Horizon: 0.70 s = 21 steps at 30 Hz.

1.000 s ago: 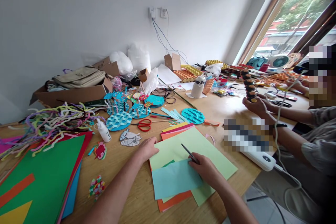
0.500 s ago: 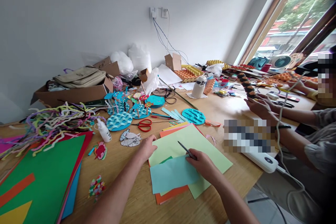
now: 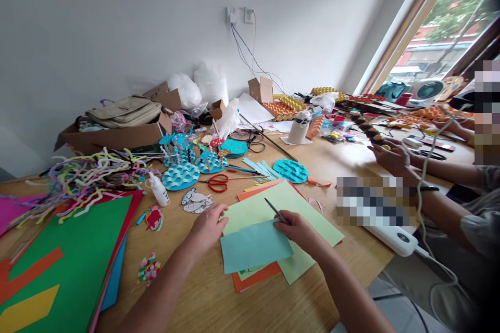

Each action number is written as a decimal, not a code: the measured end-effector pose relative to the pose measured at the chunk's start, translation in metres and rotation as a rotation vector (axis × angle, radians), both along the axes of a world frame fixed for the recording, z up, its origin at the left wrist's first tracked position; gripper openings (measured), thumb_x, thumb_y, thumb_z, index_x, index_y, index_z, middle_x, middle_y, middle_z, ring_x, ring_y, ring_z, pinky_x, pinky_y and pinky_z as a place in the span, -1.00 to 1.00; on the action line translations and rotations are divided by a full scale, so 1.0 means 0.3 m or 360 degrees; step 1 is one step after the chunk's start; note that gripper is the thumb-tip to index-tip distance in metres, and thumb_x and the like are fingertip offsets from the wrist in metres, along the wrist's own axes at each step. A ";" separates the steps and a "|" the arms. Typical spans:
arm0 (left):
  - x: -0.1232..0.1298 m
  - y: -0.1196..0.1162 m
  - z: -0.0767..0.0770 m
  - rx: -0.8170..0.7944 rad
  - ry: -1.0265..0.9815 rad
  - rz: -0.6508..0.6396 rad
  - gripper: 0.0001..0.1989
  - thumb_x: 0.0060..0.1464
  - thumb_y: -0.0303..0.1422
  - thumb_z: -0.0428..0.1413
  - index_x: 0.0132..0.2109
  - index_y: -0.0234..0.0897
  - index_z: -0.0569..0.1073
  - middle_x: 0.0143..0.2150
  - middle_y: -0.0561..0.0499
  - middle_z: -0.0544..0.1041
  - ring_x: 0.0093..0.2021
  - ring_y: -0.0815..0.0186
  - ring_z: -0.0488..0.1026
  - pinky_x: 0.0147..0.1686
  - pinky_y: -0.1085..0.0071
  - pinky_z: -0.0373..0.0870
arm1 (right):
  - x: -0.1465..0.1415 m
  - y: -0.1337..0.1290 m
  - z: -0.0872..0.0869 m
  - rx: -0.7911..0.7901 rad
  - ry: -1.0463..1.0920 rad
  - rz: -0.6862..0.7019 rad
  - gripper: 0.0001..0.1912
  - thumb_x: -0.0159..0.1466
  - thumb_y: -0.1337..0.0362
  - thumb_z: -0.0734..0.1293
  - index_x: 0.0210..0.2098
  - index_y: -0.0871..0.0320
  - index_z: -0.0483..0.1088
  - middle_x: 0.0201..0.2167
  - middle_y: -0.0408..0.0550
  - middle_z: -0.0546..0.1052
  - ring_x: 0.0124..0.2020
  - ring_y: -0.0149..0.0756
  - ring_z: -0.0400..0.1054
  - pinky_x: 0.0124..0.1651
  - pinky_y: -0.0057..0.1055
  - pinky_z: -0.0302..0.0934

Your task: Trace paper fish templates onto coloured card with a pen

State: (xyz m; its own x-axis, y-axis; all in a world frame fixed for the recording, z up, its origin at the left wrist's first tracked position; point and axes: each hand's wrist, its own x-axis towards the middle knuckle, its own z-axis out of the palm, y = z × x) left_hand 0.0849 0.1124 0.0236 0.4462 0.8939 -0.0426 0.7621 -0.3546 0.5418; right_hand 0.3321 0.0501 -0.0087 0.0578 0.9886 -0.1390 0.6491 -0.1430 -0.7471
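Note:
My right hand is closed round a dark pen whose tip points up and left, and its fingers touch the right edge of a light blue sheet. That sheet lies over pale green paper and orange paper. My left hand is at the left edge of the pale green paper, fingers bent and a little apart, with nothing seen in it. Beyond it lie fish drawings and red-handled scissors.
At left are green paper, a glue bottle and fuzzy stems. Blue wavy discs stand behind. At right, a white power strip lies near a person's hands holding a dark segmented piece.
The light blue sheet has moved up and left slightly, showing a green drawing under its lower edge. My left hand has shifted left, off the paper's top edge. The view has turned slightly.

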 end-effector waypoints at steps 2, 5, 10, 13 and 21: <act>-0.036 -0.070 0.013 -0.0063 -0.0013 -0.0082 -0.77 0.04 -0.51 0.00 -0.15 -0.19 0.41 -0.23 0.04 0.52 -0.23 0.33 0.45 -0.24 0.50 0.32 | -0.005 0.007 -0.005 -0.0011 -0.0008 0.0023 -0.87 0.06 0.21 0.15 -0.53 0.13 0.19 -0.64 -0.28 0.17 -0.56 -0.44 0.08 -0.50 -0.53 -0.02; -0.118 -0.174 0.012 -0.0091 -0.0009 -0.0124 -0.66 -0.04 -0.54 0.02 -0.11 -0.11 0.41 -0.11 0.08 0.50 -0.09 0.31 0.40 -0.10 0.48 0.28 | -0.017 0.014 -0.009 -0.0016 -0.0081 0.0021 -0.86 0.03 0.23 0.17 -0.60 0.13 0.15 -0.66 -0.26 0.20 -0.57 -0.41 0.10 -0.50 -0.50 -0.03; -0.386 -0.277 -0.032 0.0014 0.0331 0.0202 -0.48 -0.14 -0.55 0.01 0.03 -0.16 0.35 0.06 -0.02 0.40 0.08 0.21 0.28 0.08 0.31 0.19 | -0.023 -0.004 0.013 0.0124 -0.0268 -0.0123 -0.87 0.03 0.18 0.20 -0.47 0.10 0.27 -0.45 -0.09 0.47 -0.43 -0.25 0.30 -0.38 -0.41 0.10; -0.588 -0.324 -0.065 0.0194 0.0510 0.0431 -0.43 -0.14 -0.50 0.00 0.10 -0.18 0.28 0.11 -0.05 0.35 0.12 0.16 0.24 0.11 0.22 0.15 | -0.017 -0.035 0.042 0.0218 -0.0310 -0.0262 -0.79 0.06 0.09 0.19 -0.42 0.08 0.29 -0.34 -0.02 0.52 -0.39 -0.20 0.36 -0.35 -0.38 0.15; -0.818 -0.453 -0.081 -0.0080 0.0805 0.0564 -0.27 -0.24 -0.50 -0.01 0.20 -0.23 0.19 0.25 -0.09 0.16 0.22 0.12 0.10 0.15 0.20 0.07 | -0.057 -0.118 0.083 0.0104 -0.0367 -0.0079 -0.69 0.11 -0.01 0.11 -0.45 0.06 0.31 -0.59 -0.12 0.44 -0.54 -0.26 0.29 -0.46 -0.42 0.13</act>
State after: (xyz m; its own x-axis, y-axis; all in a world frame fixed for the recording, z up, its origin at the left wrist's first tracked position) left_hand -0.1606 -0.0234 -0.0007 0.0362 0.9755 -0.2171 0.9956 -0.0165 0.0921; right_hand 0.3150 0.0148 0.0161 0.1296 0.9902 -0.0521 0.7970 -0.1353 -0.5887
